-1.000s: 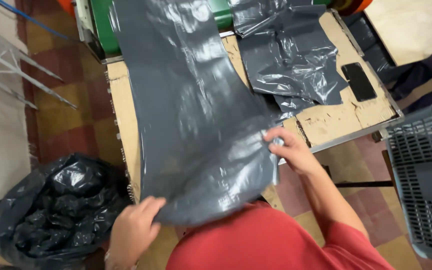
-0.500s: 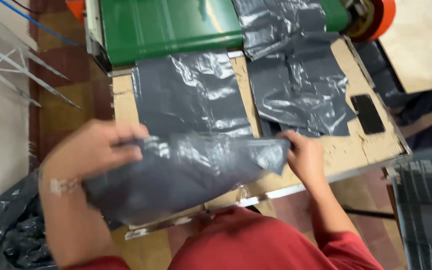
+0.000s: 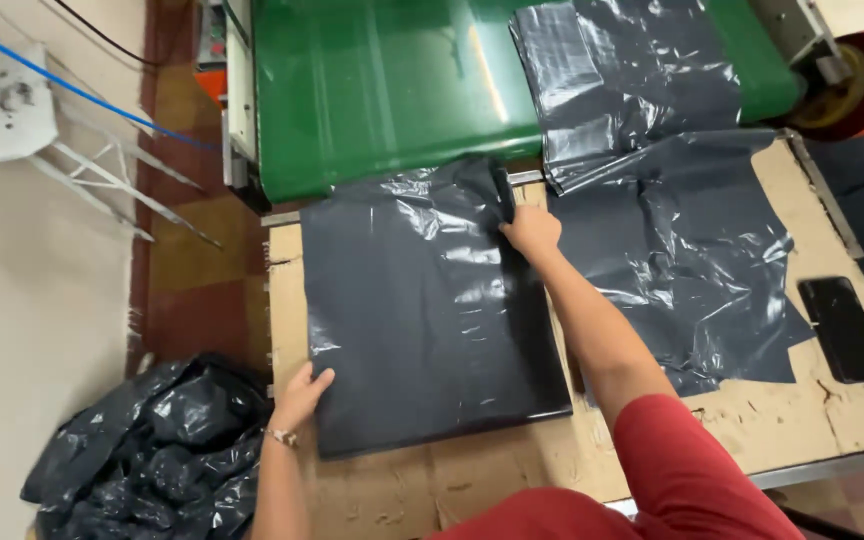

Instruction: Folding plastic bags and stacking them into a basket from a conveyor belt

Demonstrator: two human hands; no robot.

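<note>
the left hand (image 3: 301, 394) lies flat and open on the near left corner of a stack of dark grey plastic bags (image 3: 422, 310), pressing it down, while the right hand (image 3: 530, 228) reaches across to the far right corner and pinches a bunched fold of the film between its fingers. the stack lies on a worn cardboard-topped table (image 3: 512, 470), its far edge just short of the green conveyor belt (image 3: 382, 85). to the right, more loose grey bags (image 3: 672, 230) spill off the belt onto the table, and a dark phone (image 3: 843, 329) lies near the table's right edge. a heap of crumpled black plastic (image 3: 152, 455) sits on the floor by the left hand. the step in hand looks like squaring and flattening the stack. the next move likely calls for smoothing that bunched corner flat while the near corner is held fixed, so the layers do not slide.
</note>
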